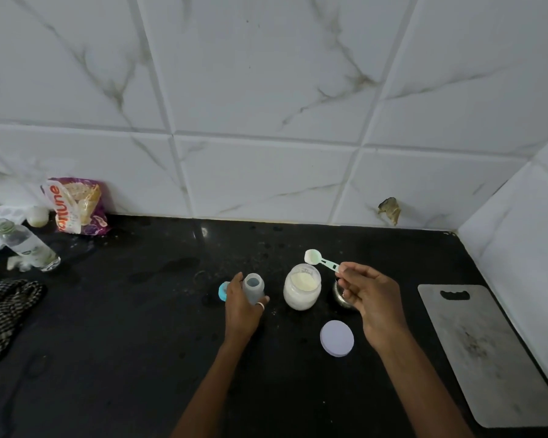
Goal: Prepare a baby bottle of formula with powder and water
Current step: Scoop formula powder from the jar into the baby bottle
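Green scoop (325,263) in raised right hand (372,300).

Single head-worn wide-angle cam, above the black stone countertop (140,358), pitched forward and down. Landmark: open glass jar of pale powder (301,287), just below and slightly right of frame centre. Behind the jar, the white marble-look tiled wall (266,90) fills the upper half. Close range: both forearms enter from the bottom edge, left hand (241,308) just left of the jar, right hand (370,301) just right of it. Grey rectangular cutting board (487,358) well right of the jar, dark checked cloth (7,314) well left, both at frame edges. Tile lines bow outward.
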The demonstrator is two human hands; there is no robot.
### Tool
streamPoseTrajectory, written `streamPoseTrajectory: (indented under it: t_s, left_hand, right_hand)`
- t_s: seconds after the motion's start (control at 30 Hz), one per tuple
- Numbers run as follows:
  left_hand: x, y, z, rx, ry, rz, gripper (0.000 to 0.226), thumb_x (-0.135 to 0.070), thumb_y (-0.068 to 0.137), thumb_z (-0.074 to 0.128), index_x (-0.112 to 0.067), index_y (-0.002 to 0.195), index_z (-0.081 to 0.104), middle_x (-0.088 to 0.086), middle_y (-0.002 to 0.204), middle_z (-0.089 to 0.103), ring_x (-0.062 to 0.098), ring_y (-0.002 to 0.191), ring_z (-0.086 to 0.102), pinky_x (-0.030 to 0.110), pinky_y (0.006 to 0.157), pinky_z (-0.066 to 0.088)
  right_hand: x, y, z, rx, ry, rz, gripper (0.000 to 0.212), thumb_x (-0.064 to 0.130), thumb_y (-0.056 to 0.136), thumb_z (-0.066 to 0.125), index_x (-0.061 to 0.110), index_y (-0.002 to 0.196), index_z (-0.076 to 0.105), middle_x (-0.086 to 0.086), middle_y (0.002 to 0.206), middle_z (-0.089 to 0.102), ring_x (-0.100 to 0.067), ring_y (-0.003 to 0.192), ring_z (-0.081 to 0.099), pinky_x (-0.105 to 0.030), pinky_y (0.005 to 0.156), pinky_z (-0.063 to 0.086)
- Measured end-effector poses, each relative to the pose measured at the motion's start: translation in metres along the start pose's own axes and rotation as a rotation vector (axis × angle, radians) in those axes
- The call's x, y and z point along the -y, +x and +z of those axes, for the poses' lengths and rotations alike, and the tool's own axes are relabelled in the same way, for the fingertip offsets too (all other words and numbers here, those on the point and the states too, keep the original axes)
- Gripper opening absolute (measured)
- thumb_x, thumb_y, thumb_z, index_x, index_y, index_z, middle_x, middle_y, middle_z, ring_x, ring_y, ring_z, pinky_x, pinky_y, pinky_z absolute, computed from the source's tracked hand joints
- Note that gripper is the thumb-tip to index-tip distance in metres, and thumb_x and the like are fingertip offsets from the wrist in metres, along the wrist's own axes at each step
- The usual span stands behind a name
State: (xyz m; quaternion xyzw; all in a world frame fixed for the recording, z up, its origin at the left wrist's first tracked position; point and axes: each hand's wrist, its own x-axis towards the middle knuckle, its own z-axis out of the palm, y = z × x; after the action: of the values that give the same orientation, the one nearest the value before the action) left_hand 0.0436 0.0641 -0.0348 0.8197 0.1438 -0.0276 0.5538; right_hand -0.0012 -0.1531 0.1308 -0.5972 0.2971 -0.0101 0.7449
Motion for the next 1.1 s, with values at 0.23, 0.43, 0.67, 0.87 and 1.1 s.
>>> streamPoseTrajectory:
  t_s: [0.23,0.43,0.67,0.87,1.1]
  left_hand:
    - [-0.013,-0.005,-0.008,-0.018,-0.032,0.059,0.043,-0.011,0.087,0.081,-0.016,0.124,0.060,-0.007,0.116,0.066,0.007,0.101,0.064,0.024,0.089,0.055]
    - [-0.057,-0.006,-0.024,-0.096,-0.096,0.204,0.050,-0.026,0.082,0.087,-0.024,0.123,0.059,-0.010,0.117,0.066,0.009,0.106,0.067,0.026,0.085,0.057]
    - [-0.148,-0.010,-0.048,-0.125,-0.112,0.414,0.059,-0.030,0.081,0.088,-0.020,0.132,0.060,-0.016,0.120,0.063,-0.003,0.105,0.062,0.003,0.082,0.046]
    - [-0.193,-0.016,-0.059,-0.157,-0.085,0.544,0.062,-0.031,0.084,0.085,-0.017,0.139,0.060,-0.018,0.121,0.059,0.003,0.110,0.058,0.005,0.080,0.043]
    - [-0.203,-0.024,-0.056,-0.186,-0.105,0.585,0.064,-0.031,0.082,0.087,-0.016,0.139,0.062,-0.017,0.121,0.061,0.007,0.111,0.062,0.017,0.092,0.050]
  right_hand:
    - [0.009,-0.003,0.006,0.001,0.022,-0.001,0.013,0.005,0.089,0.075,0.010,0.099,0.080,-0.012,0.097,0.080,-0.012,0.079,0.069,-0.029,0.075,0.053]
    - [0.033,-0.010,0.018,0.051,0.052,-0.045,0.013,0.004,0.089,0.074,0.010,0.099,0.080,-0.010,0.094,0.080,-0.010,0.077,0.070,-0.028,0.077,0.054]
    - [0.098,-0.019,0.034,0.123,0.019,-0.185,0.009,0.005,0.089,0.075,0.009,0.096,0.079,-0.011,0.092,0.079,-0.014,0.078,0.070,-0.029,0.073,0.055]
    - [0.143,-0.027,0.046,0.161,0.014,-0.276,0.009,0.005,0.086,0.076,0.008,0.093,0.080,-0.010,0.087,0.078,-0.012,0.071,0.068,-0.026,0.067,0.054]
    - [0.151,-0.031,0.049,0.146,-0.123,-0.428,0.007,0.007,0.085,0.078,0.012,0.088,0.081,-0.007,0.083,0.079,-0.012,0.071,0.069,-0.025,0.067,0.055]
